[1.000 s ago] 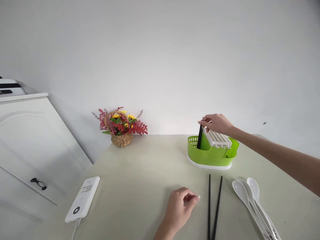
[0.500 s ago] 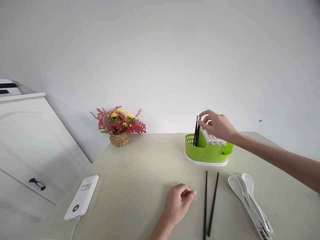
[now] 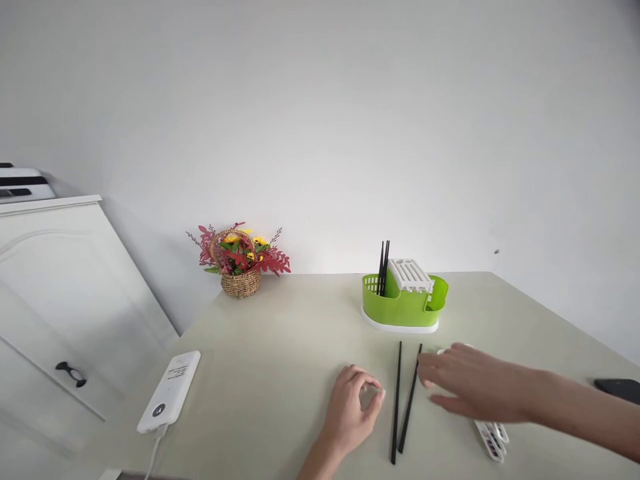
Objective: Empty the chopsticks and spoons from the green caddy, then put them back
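Observation:
Two black chopsticks (image 3: 397, 407) lie side by side on the table, tips pointing away from me. My right hand (image 3: 463, 381) hovers over their right side, thumb and fingers apart, with nothing seen in it. Beneath it, white spoons (image 3: 493, 443) are mostly hidden; only their patterned handle ends and a bit of a bowl show. My left hand (image 3: 353, 408) rests left of the chopsticks, thumb and index finger curled into a ring with the tips together and nothing visible between them. Behind stands a green cutlery holder (image 3: 395, 312) with more black chopsticks (image 3: 383, 268) upright in its left compartment.
A wicker basket of artificial flowers (image 3: 241, 283) stands at the table's back left. Near the left edge lies a white power bank (image 3: 170, 392) with a cable. A dark object (image 3: 617, 389) sits at the right, and a white cabinet (image 3: 55, 287) adjoins on the left.
My right hand has left the upright chopsticks in the holder and come down toward me, over the loose chopsticks and spoons. My left hand has barely moved. The view has shifted slightly.

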Demonstrator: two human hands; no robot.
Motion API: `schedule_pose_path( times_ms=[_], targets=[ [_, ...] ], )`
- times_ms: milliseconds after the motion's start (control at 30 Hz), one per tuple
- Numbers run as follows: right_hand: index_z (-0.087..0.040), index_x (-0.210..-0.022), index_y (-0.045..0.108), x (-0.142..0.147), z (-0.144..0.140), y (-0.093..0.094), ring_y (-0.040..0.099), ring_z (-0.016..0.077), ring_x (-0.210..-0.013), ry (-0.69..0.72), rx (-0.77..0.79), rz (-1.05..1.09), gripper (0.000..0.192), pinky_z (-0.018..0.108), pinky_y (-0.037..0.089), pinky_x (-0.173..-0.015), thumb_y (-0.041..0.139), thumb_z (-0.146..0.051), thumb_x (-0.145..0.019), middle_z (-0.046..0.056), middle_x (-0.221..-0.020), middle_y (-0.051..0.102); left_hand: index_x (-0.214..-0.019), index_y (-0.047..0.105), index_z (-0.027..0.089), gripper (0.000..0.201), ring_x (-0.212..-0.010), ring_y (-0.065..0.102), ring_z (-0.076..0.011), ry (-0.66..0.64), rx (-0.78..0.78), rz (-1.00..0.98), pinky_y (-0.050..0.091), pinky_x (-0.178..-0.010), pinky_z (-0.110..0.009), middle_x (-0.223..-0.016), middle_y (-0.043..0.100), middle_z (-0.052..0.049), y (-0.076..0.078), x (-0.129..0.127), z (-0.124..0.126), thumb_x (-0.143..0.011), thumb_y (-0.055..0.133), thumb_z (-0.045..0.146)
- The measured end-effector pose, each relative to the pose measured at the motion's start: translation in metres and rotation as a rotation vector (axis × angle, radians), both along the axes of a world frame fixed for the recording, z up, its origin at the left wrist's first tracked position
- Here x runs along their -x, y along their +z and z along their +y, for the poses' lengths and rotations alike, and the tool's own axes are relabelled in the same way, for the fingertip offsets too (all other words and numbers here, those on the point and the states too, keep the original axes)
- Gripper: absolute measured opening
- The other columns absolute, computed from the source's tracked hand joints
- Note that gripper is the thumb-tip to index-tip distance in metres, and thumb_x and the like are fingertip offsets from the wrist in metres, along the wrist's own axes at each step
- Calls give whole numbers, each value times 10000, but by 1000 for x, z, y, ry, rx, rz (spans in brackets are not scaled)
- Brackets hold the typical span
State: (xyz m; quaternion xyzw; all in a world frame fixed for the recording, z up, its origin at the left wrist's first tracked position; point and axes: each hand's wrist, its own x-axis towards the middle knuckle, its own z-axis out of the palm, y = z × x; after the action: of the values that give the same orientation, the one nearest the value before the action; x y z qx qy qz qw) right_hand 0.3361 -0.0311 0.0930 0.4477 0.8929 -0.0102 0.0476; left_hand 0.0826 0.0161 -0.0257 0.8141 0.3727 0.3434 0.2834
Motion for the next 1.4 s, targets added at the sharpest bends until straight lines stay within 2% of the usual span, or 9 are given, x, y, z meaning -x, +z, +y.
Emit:
schedule_pose_path(
  times_ms=[100,333,567,700,833,1000,1133,1300,1400],
  targets=[
    [-231,-980,669,-1,-19,-20,718,280,-788,-9,93,-47,123,370,481,-667,635,-281,-872,71,-1048,708,-918,681,218,62,-858,602,-210,29,-6,58,485,-868,-369,-904,678,-46,-2,-5,1,-890,634,248],
    [-231,-1031,667,-4,-31,-50,713,256,-822,-7,205,111,222,387,511,-736,634,-333,-837,109,-1249,641,-922,688,225,163,-948,614,-255,103,6,187,427,-930,-437,-907,674,-49,-2,-28,-1,-923,594,359],
    [-238,-1103,687,0,-47,-37,691,344,-1047,-25,345,123,313,466,521,-873,646,-311,-801,112,-1265,655,-991,668,190,379,-1029,616,-282,123,84,377,440,-983,-438,-1027,686,-74,8,-56,-4,-708,798,407],
    [-236,-1138,687,0,-55,-24,686,354,-1069,-75,390,143,318,520,513,-930,638,-285,-828,97,-1187,701,-997,692,193,186,-1081,651,-274,122,44,630,489,-943,-388,-1062,714,-88,25,-61,3,-856,663,310],
    [-226,-1133,695,-6,-60,-18,685,351,-1078,-94,401,155,297,521,516,-941,630,-277,-848,98,-1174,712,-1006,713,153,197,-1051,694,-283,140,-69,946,537,-848,-359,-1085,718,-145,42,-48,23,-902,557,94],
    [-231,-1127,689,-12,-59,-21,690,336,-1064,-106,389,194,276,515,516,-943,609,-276,-867,89,-1151,719,-936,725,128,312,-986,721,-293,159,-73,995,549,-825,-350,-1036,730,-166,52,-20,44,-745,598,-83],
    [-226,-1118,686,-11,-56,-20,694,334,-1060,-65,336,213,273,490,522,-924,598,-259,-861,103,-1161,709,-937,731,195,220,-944,730,-236,148,-80,881,553,-817,-316,-1030,748,-97,56,-4,49,-877,568,59],
    [-227,-1187,664,-8,-52,-13,687,325,-1088,-103,283,248,301,469,515,-941,540,-253,-914,105,-1183,703,-1021,708,224,192,-906,745,-214,135,69,-9,600,-791,-312,-1029,766,-64,53,4,39,-962,559,329],
    [-235,-1205,654,-5,-50,-12,685,314,-1089,-97,273,275,305,458,512,-948,524,-259,-929,100,-1192,700,-1003,714,205,267,-945,759,-241,107,231,-315,611,-852,-341,-998,788,-79,48,3,29,-935,617,444]
  ],
)
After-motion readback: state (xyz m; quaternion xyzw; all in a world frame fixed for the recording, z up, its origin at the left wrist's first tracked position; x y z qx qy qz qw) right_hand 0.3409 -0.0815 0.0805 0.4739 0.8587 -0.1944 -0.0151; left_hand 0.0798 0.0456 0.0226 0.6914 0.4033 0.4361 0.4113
